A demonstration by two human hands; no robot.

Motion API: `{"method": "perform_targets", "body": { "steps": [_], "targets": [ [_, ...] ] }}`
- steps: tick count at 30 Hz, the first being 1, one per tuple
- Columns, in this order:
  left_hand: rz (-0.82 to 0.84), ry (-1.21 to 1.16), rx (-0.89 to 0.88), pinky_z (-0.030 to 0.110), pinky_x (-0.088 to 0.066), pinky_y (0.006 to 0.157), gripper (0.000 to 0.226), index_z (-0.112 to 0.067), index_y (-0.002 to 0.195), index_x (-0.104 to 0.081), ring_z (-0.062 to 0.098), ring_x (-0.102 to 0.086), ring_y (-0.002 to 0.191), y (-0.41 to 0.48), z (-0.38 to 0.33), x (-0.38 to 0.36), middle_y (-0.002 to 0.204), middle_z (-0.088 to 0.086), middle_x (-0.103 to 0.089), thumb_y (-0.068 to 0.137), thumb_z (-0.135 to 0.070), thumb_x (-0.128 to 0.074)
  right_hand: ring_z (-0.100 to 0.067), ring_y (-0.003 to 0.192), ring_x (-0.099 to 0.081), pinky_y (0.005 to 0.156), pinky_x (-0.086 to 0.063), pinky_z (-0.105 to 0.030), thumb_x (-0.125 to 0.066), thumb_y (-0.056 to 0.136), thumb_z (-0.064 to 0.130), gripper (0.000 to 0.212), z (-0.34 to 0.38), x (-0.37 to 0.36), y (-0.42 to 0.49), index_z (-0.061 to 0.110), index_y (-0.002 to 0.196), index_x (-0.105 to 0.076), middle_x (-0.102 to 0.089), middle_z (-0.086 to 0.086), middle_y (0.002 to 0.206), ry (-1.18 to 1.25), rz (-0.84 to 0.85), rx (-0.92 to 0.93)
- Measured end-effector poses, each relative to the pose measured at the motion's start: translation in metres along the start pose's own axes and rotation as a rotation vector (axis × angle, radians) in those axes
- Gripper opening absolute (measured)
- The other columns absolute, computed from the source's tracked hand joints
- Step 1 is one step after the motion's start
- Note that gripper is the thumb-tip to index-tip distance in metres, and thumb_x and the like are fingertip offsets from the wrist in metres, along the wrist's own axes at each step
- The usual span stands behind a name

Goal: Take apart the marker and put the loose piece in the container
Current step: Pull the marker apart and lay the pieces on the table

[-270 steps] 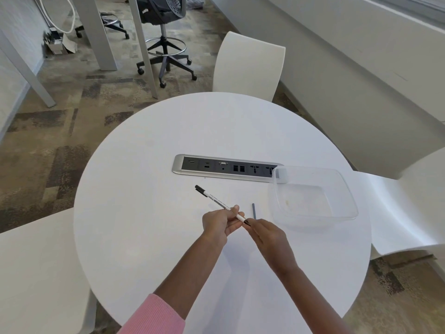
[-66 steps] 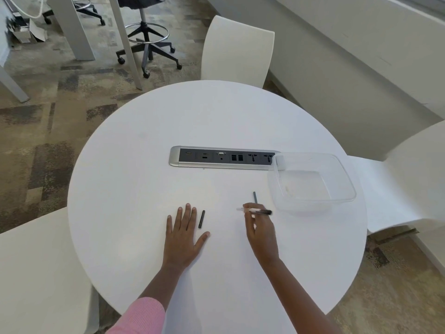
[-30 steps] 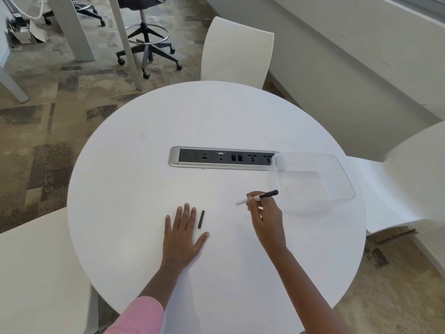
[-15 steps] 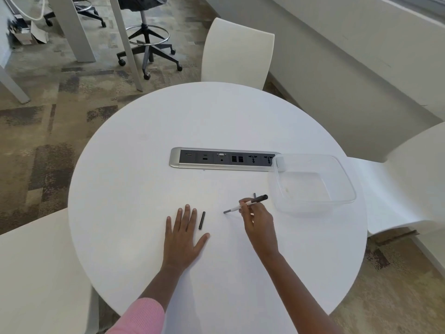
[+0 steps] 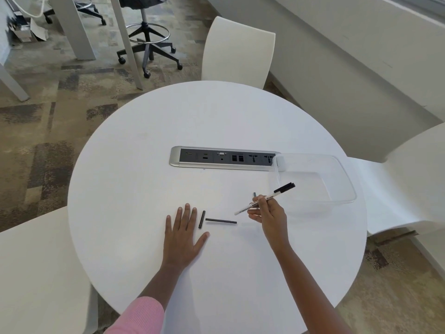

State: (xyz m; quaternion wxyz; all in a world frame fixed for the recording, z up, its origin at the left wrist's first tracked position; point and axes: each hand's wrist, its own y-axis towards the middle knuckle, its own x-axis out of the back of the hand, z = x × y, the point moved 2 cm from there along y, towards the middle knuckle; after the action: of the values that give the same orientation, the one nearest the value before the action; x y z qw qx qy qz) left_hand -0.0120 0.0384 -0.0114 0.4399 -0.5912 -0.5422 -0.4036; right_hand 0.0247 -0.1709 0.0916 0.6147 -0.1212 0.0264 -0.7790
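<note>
my right grip point(image 5: 269, 214) had the marker point(image 5: 263, 200) pinched between thumb and fingertips near the middle of its white barrel. the barrel was tilted, with its black end raised toward the container point(image 5: 346, 179) and showing against the container's left wall. i could not tell whether that end was already over the rim. my left grip point(image 5: 183, 237) held nothing. it lay flat with fingers spread on the bench point(image 5: 216, 116), well to the left of the container.

the loose bits lay between that flat hand and the container. a short black piece point(image 5: 201, 219) was just beside my left fingertips. a long thin dark rod point(image 5: 221, 221) lay next to it, on the side toward the container. a small dark stub point(image 5: 254, 194) was nearest the container, partly hidden behind my right fingers. the container looked empty, and one corner sat over the end of the power strip point(image 5: 224, 161).

as i judged it, the marker was already apart and a loose piece had yet to go in. the rod looked light and round, so i reckoned it would roll if nudged. the better way was to come down on its middle with a fingertip pinch, not to scrape at one end. then i would carry it level until it was plainly inside the container's walls and let go low, so it would not bounce out. the container was thin clear plastic, so a knock on its left wall could have shoved it along the bench.
</note>
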Motion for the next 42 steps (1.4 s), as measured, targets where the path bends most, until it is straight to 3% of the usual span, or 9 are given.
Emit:
{"method": "perform_targets", "body": {
  "steps": [4, 6, 9, 14, 25, 31, 33, 37, 42],
  "targets": [
    [-0.002, 0.005, 0.002, 0.039, -0.002, 0.113, 0.073, -0.011, 0.137, -0.038, 0.024, -0.029, 0.133, 0.000, 0.000, -0.001, 0.143, 0.011, -0.045, 0.092, -0.060, -0.009, -0.011, 0.068, -0.064, 0.056, -0.054, -0.014, -0.040, 0.096, 0.022, 0.025, -0.001, -0.003, 0.004, 0.011, 0.082, -0.059, -0.063, -0.003, 0.081, -0.026, 0.010, -0.014],
    [-0.006, 0.005, 0.001, 0.039, -0.003, 0.113, 0.074, -0.010, 0.136, -0.040, 0.024, -0.029, 0.133, 0.000, 0.000, -0.001, 0.143, 0.012, -0.045, 0.092, -0.060, -0.009, -0.006, 0.061, -0.061, 0.056, -0.052, -0.015, -0.039, 0.096, 0.021, 0.024, 0.000, -0.003, 0.004, 0.013, 0.081, -0.056, -0.061, -0.005, 0.076, -0.151, 0.035, 0.009],
    [-0.016, 0.001, -0.003, 0.039, -0.003, 0.113, 0.074, -0.009, 0.136, -0.041, 0.024, -0.029, 0.132, 0.000, -0.001, -0.001, 0.143, 0.012, -0.045, 0.092, -0.060, -0.010, -0.027, 0.070, -0.056, 0.066, -0.044, -0.036, -0.039, 0.095, 0.023, 0.019, -0.003, -0.005, 0.008, 0.008, 0.089, -0.051, -0.059, -0.014, 0.075, -0.595, 0.143, 0.094],
    [-0.014, -0.002, 0.002, 0.039, -0.003, 0.113, 0.073, -0.011, 0.137, -0.038, 0.023, -0.029, 0.133, 0.000, 0.000, -0.001, 0.144, 0.011, -0.044, 0.092, -0.060, -0.010, -0.037, 0.088, -0.058, 0.069, -0.041, -0.037, -0.039, 0.095, 0.022, 0.027, -0.015, -0.019, 0.011, -0.001, 0.107, -0.047, -0.063, -0.023, 0.094, -1.022, 0.240, 0.132],
    [-0.021, -0.002, -0.004, 0.038, 0.000, 0.114, 0.073, -0.010, 0.137, -0.040, 0.024, -0.027, 0.135, 0.000, -0.001, -0.002, 0.145, 0.010, -0.043, 0.092, -0.060, -0.011, -0.037, 0.094, -0.058, 0.075, -0.045, -0.039, -0.040, 0.091, 0.011, 0.021, -0.029, -0.034, 0.025, -0.002, 0.105, -0.047, -0.059, -0.022, 0.104, -1.103, 0.231, 0.058],
    [-0.080, 0.015, 0.010, 0.039, -0.001, 0.115, 0.073, -0.012, 0.139, -0.038, 0.009, 0.011, 0.145, 0.001, 0.002, -0.005, 0.147, 0.005, -0.038, 0.092, -0.060, -0.011, -0.038, 0.097, -0.057, 0.076, -0.044, -0.039, -0.042, 0.091, 0.014, 0.023, -0.033, -0.036, 0.026, -0.001, 0.108, -0.045, -0.057, -0.020, 0.107, -1.088, 0.228, 0.050],
    [-0.076, 0.008, 0.007, 0.039, -0.002, 0.114, 0.072, -0.012, 0.139, -0.038, 0.011, 0.006, 0.146, 0.001, 0.002, -0.005, 0.147, 0.007, -0.039, 0.092, -0.060, -0.011, -0.039, 0.097, -0.057, 0.077, -0.044, -0.040, -0.042, 0.091, 0.014, 0.024, -0.035, -0.035, 0.026, 0.000, 0.110, -0.045, -0.056, -0.020, 0.108, -1.069, 0.220, 0.046],
    [-0.050, -0.003, -0.010, 0.039, -0.003, 0.114, 0.071, -0.011, 0.137, -0.037, 0.023, -0.028, 0.135, 0.000, 0.000, -0.002, 0.144, 0.010, -0.044, 0.092, -0.059, -0.011, -0.039, 0.096, -0.056, 0.075, -0.045, -0.040, -0.043, 0.091, 0.015, 0.028, -0.035, -0.034, 0.022, 0.003, 0.116, -0.045, -0.054, -0.019, 0.112, -1.058, 0.202, 0.071],
    [-0.038, -0.023, -0.008, 0.038, 0.000, 0.115, 0.072, -0.011, 0.138, -0.038, 0.023, -0.029, 0.134, 0.000, 0.000, -0.002, 0.145, 0.010, -0.043, 0.092, -0.059, -0.011, -0.034, 0.103, -0.054, 0.074, -0.049, -0.043, -0.045, 0.092, 0.016, 0.027, -0.032, -0.041, 0.008, 0.005, 0.115, -0.051, -0.053, -0.019, 0.113, -1.048, 0.232, 0.325]
  ]
}}
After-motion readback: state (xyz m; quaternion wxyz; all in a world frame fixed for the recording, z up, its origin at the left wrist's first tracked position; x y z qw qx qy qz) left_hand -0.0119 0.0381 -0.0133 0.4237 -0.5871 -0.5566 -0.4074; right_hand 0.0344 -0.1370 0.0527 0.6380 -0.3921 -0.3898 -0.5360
